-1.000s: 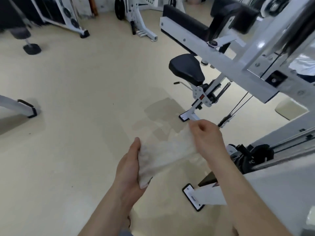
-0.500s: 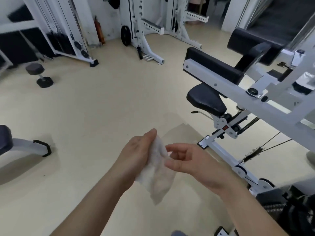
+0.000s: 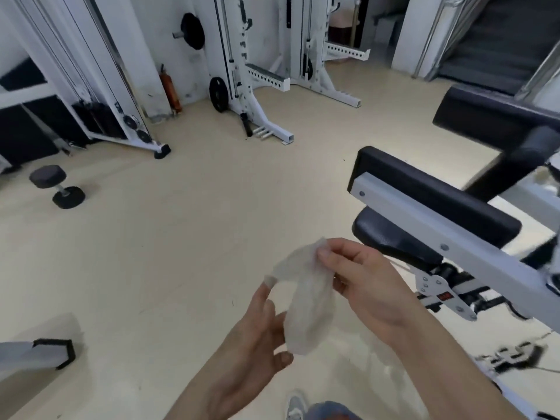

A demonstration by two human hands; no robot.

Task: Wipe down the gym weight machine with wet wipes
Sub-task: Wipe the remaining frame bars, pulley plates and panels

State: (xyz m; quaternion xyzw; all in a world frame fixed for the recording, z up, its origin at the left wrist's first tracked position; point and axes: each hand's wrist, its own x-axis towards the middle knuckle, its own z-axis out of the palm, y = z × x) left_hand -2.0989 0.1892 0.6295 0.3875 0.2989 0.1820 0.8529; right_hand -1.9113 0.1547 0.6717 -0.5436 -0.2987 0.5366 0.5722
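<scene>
A white wet wipe hangs folded in front of me. My right hand pinches its top edge between thumb and fingers. My left hand is below and to the left, with fingers spread and touching the wipe's lower part and left flap. The weight machine stands to the right: a white frame bar, a black back pad and a black seat just beyond my right hand. Neither hand touches the machine.
A black dumbbell lies on the beige floor at the left. White racks and a cable station line the far wall. A bench foot juts in at the lower left. My shoe shows at the bottom.
The view has tilted up and away from the machine's base. The wipe went from stretched between both hands to bunched, and now hangs from my right hand's pinch with my left hand lower.
</scene>
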